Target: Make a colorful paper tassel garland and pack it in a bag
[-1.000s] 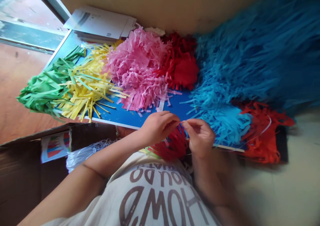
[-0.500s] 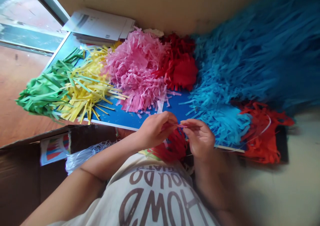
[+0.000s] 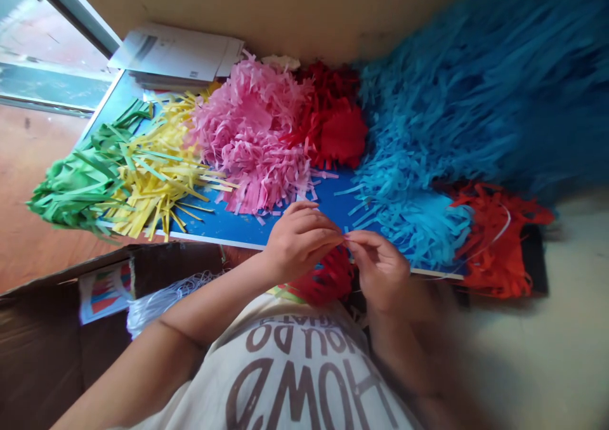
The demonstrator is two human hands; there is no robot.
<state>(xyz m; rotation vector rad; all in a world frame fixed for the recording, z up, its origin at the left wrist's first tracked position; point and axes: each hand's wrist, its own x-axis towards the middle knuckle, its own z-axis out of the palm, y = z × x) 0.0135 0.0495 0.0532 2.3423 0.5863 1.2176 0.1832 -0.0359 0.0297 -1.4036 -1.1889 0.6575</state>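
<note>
My left hand point(image 3: 301, 236) and my right hand point(image 3: 382, 266) meet fingertip to fingertip in front of my chest, just off the table's front edge. Both are closed in a pinch on a thin pinkish strip, of which only a tiny bit shows between them. Beneath the hands, red fringed tissue paper point(image 3: 328, 281) with a yellow-green edge rests against my shirt, partly hidden by my fingers. Nearest on the table are bunches of pink fringed paper point(image 3: 257, 132) and light blue fringed paper point(image 3: 423, 227).
The blue table point(image 3: 219, 217) also bears green point(image 3: 80, 186), yellow point(image 3: 162, 189), dark red point(image 3: 342, 132) and orange-red point(image 3: 497, 246) fringes, plus papers point(image 3: 176, 52). White string point(image 3: 504, 230) crosses the orange-red one. A cardboard box point(image 3: 42, 335) and white cord point(image 3: 166, 300) lie at the left.
The fingertips have drawn closer together, so less of the pinkish strip shows. My left hand has turned over with its back more towards me. The camera view has shifted slightly.
</note>
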